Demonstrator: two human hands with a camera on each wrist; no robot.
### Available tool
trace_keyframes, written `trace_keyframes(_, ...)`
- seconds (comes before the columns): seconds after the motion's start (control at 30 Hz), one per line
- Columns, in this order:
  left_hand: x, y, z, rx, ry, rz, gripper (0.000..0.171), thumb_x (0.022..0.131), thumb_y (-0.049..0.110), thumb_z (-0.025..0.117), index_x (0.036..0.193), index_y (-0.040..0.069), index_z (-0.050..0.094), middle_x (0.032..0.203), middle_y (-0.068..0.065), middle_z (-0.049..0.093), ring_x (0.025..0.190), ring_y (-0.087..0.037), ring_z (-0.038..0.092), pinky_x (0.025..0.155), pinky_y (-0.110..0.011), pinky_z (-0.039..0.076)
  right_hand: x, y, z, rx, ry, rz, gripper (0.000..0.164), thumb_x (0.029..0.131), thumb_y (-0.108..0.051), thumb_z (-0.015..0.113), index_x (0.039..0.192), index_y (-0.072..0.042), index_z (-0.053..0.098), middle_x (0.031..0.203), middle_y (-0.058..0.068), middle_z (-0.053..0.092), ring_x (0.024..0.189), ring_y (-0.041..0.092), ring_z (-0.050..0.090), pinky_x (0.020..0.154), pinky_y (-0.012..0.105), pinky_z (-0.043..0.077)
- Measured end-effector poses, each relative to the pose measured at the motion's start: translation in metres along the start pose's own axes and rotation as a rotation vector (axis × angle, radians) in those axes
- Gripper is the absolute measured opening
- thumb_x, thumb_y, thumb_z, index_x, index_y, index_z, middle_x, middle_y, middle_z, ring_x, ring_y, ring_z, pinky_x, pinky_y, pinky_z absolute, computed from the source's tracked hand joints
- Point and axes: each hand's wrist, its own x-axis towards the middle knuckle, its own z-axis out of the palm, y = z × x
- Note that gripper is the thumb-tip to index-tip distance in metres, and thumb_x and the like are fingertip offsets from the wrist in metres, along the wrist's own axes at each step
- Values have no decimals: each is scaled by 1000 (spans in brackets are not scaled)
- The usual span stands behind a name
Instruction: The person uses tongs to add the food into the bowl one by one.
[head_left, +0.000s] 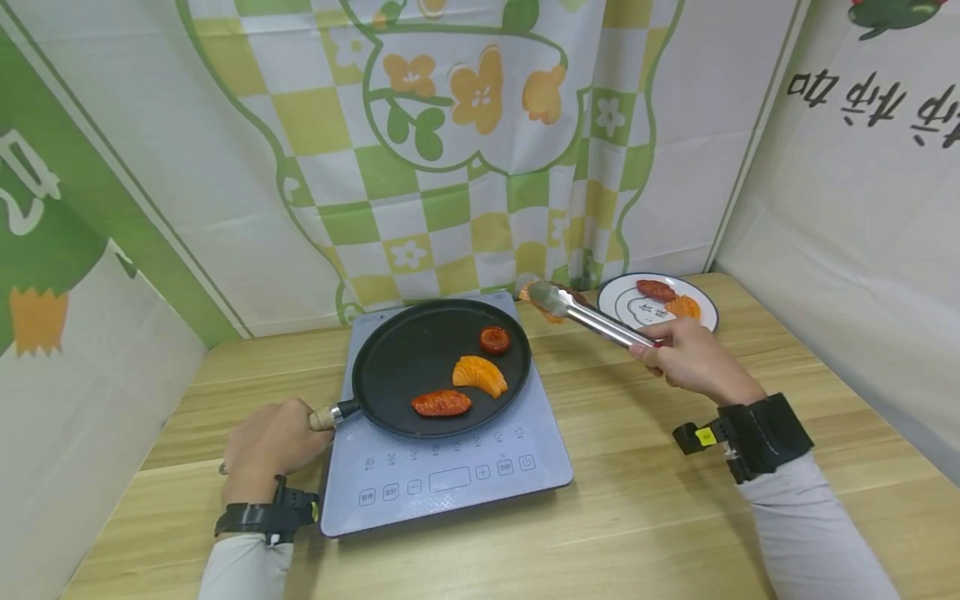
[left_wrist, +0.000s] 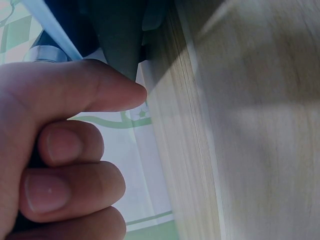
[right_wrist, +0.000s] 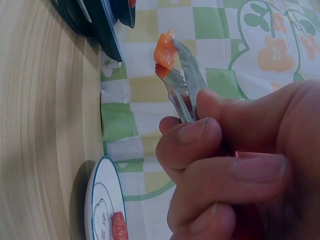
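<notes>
My left hand (head_left: 272,440) grips the wooden handle (head_left: 322,418) of a flat black frying pan (head_left: 408,350), its fingers curled in the left wrist view. In the pan lie a red oblong scored piece of food (head_left: 441,403), a fan of orange slices (head_left: 480,376) and a small round reddish piece (head_left: 494,340). My right hand (head_left: 693,358) holds metal tongs (head_left: 607,324), raised between pan and plate. The tongs' tips pinch an orange piece of food (right_wrist: 165,51). Below the right hand in its wrist view is a white plate (right_wrist: 95,200).
The pan stands on a grey induction cooktop (head_left: 450,492) with a touch panel, on a wooden table (head_left: 637,492). At the back right the dark-rimmed plate (head_left: 622,306) bears a red oblong piece (head_left: 656,290) and orange slices (head_left: 683,307). A checked, flowered cloth (head_left: 480,200) hangs behind.
</notes>
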Motion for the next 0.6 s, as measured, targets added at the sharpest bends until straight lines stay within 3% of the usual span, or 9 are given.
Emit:
trace_keyframes(0.27, 0, 0, 0, -4, -7, -8, 38, 85, 43, 53, 60, 16, 44, 57, 0, 42, 54, -18, 42, 48, -35, 30, -1, -6, 2, -21, 2, -7, 37, 93, -28, 58, 120, -3, 58, 71, 8, 55, 54, 17, 45, 47, 27, 35)
trace_keyframes(0.6, 0, -1, 1, -10, -4, -7, 36, 85, 41, 53, 60, 17, 44, 57, 0, 42, 54, -18, 41, 48, -35, 29, -2, -12, 5, -38, 13, -49, 30, 93, -27, 59, 113, -5, 61, 69, 6, 53, 53, 16, 45, 46, 27, 35)
